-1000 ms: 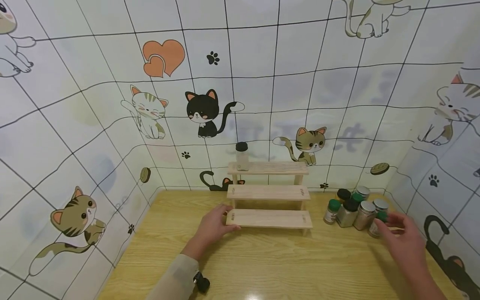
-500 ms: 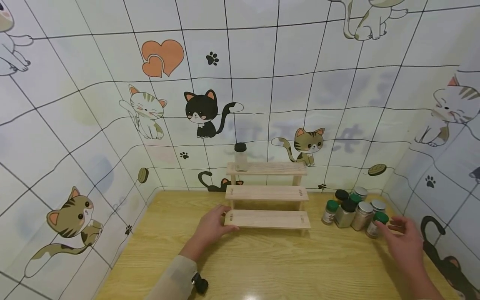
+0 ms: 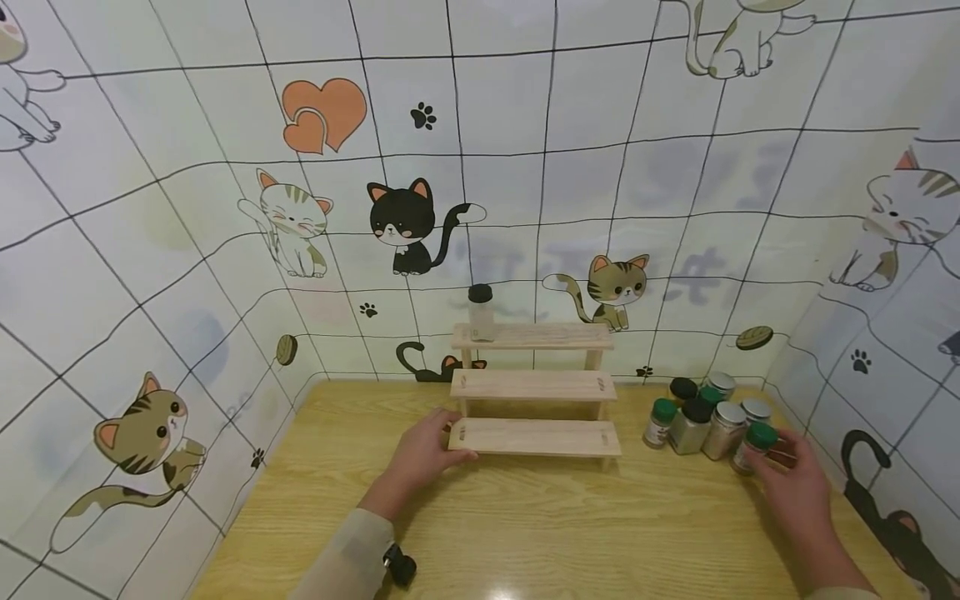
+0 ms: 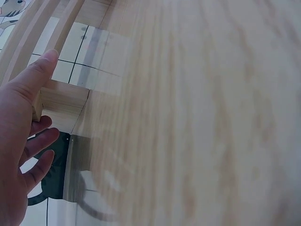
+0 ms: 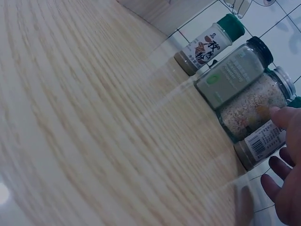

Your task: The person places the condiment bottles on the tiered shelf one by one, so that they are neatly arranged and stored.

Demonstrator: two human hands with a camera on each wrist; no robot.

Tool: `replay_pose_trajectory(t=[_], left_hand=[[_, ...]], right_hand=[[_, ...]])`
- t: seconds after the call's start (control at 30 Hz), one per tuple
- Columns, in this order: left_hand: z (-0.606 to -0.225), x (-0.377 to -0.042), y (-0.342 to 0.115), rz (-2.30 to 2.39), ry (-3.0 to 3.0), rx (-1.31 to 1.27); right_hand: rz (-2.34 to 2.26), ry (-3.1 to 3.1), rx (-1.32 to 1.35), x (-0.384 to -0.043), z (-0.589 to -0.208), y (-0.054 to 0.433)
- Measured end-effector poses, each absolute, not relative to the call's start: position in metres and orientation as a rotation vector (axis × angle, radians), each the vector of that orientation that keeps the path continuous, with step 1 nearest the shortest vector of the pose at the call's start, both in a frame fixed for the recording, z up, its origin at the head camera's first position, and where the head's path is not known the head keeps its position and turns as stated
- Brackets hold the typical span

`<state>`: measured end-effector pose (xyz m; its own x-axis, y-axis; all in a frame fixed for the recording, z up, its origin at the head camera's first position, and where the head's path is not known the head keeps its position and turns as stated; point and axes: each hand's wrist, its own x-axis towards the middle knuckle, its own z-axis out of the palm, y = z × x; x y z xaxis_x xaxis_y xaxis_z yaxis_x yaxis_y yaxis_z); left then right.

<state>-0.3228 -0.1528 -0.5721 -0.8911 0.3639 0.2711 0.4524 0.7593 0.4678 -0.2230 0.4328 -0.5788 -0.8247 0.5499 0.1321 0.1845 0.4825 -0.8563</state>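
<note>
A three-tier wooden shelf rack (image 3: 534, 385) stands on the table against the wall. My left hand (image 3: 423, 450) holds the left end of its lowest board, thumb along the front edge; in the left wrist view the thumb (image 4: 40, 70) lies against the wood with the other fingers below. At the right, my right hand (image 3: 798, 483) has its thumb and fingers around a green-capped spice jar (image 3: 750, 454), which stands upright on the table. Its barcode label (image 5: 263, 141) shows in the right wrist view, the thumb over its upper part. The index finger is partly hidden.
Close beside that jar stand several others: a pink-grained jar (image 3: 723, 433), a black-capped jar (image 3: 692, 429), another green-capped jar (image 3: 660, 425), and more behind. A black-capped clear jar (image 3: 482, 317) is on the top tier's left end. Cat-patterned covering lines the walls.
My right hand has shifted left and closed in around the front green-capped spice jar, which stays in place. My left hand keeps its hold on the rack.
</note>
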Motion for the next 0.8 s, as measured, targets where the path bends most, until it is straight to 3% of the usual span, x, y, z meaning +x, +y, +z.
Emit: replay_pose_trajectory(t=[0.53,0.8], left_hand=[[-0.572,-0.324,-0.153,-0.842,-2.823,-0.634],[-0.571,-0.322,-0.153,-0.863,-2.826,-0.622]], right_hand=[[1.207,-2.354,-0.568,-0.221,-0.587,0.432],[1.159,-2.320,-0.454,-0.218,-0.574,0.429]])
